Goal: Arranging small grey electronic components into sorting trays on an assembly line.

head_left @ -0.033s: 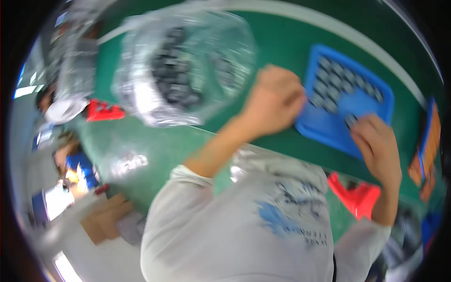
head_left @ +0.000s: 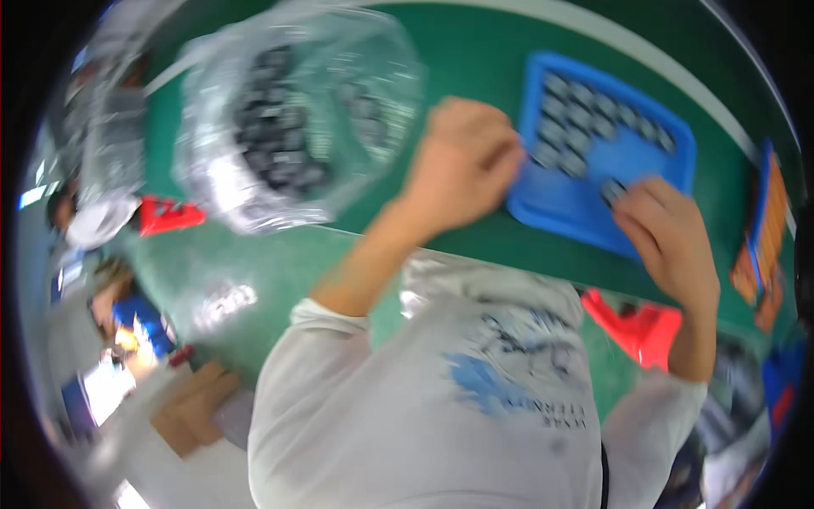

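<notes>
A blue tray (head_left: 551,208) lies on the green table with rows of small round dark-and-silver parts (head_left: 577,114) along its far and left sides. Over the tray's near right part, my right hand (head_left: 666,225) pinches one such round part (head_left: 612,192) between thumb and fingertips. My left hand (head_left: 466,165) is beside the tray's left edge, its fingers curled and pressed together. Whatever they hold, if anything, is hidden. Left of it stands an open clear plastic bag (head_left: 365,182) with many dark round parts (head_left: 275,127) inside.
The green table (head_left: 471,51) has a pale stripe along its far side. An orange-brown piece with a blue edge (head_left: 767,229) lies at far right, near another person's hand. Red bins (head_left: 640,331) sit by the near edge and at left (head_left: 168,216). Cardboard boxes (head_left: 199,407) stand lower left.
The whole view has shifted, so tray, bag and table appear farther left and slightly higher. Both hands keep nearly the same places beside and over the tray.
</notes>
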The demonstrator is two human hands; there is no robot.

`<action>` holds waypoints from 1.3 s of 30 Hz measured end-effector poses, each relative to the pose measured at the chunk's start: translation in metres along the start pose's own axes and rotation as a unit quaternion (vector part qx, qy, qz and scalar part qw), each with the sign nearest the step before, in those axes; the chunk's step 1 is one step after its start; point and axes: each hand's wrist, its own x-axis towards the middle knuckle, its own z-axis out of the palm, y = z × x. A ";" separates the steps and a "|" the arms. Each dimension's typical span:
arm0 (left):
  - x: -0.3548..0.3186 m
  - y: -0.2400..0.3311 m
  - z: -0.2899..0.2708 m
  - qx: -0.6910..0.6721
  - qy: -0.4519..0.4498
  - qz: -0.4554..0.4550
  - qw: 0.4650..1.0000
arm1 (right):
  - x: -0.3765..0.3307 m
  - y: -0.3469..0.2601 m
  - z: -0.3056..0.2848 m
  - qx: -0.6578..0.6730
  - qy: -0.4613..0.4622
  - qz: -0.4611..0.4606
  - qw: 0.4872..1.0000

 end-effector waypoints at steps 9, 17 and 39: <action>0.003 -0.008 0.008 -0.041 -0.019 0.007 0.999 | -0.006 0.032 0.012 0.046 -0.107 0.000 0.993; 0.001 -0.003 0.007 -0.036 -0.021 -0.005 0.999 | 0.011 0.018 0.030 -0.034 -0.120 -0.053 0.991; 0.003 0.000 0.007 -0.038 -0.030 0.001 0.999 | 0.040 0.014 0.044 -0.050 -0.028 -0.112 0.992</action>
